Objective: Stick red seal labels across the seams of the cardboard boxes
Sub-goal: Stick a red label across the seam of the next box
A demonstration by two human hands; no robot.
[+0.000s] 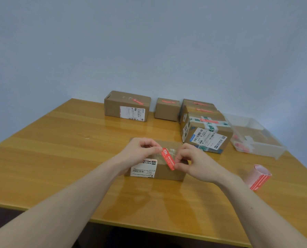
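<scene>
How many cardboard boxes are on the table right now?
6. One box under the hands; one at back left; a small one beside it; two close together at back right; the taped box in front of them. More may be hidden behind.

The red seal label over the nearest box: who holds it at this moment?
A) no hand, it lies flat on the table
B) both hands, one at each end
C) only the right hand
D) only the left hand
B: the left hand pinches the far end of the red seal label and the right hand pinches its near end, above the nearest box.
</scene>
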